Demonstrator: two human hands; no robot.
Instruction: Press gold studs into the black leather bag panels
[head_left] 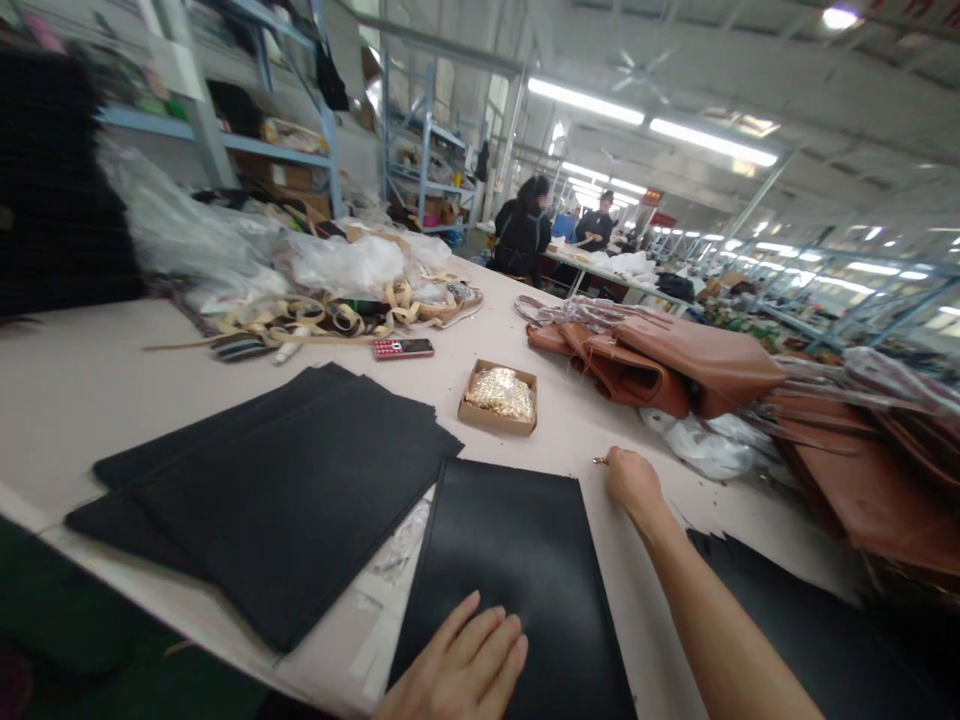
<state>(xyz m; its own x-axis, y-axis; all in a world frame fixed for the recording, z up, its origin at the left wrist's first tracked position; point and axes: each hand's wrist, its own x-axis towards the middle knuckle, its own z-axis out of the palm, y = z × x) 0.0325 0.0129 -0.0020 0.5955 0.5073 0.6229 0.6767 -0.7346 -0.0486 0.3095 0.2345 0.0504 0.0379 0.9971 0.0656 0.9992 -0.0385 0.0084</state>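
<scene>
A black rectangular panel (517, 540) lies flat in front of me. Across its lower part rests my left hand (461, 665), fingers stretched out and holding nothing. To the right of the panel's far corner, my right hand (631, 480) pinches a small metallic piece (600, 461) just above the table. A small cardboard box (499, 396) of shiny gold-coloured pieces stands beyond the panel. Several black panels (300, 490) are stacked loosely at the left, and more dark sheets (795, 620) lie at the lower right.
Brown leather bags (675, 350) are piled on the right side of the table (97, 370). A red phone (403, 348), beige strips (322, 320) and clear plastic (345, 262) lie at the back left. Two people (521, 235) are at the far tables.
</scene>
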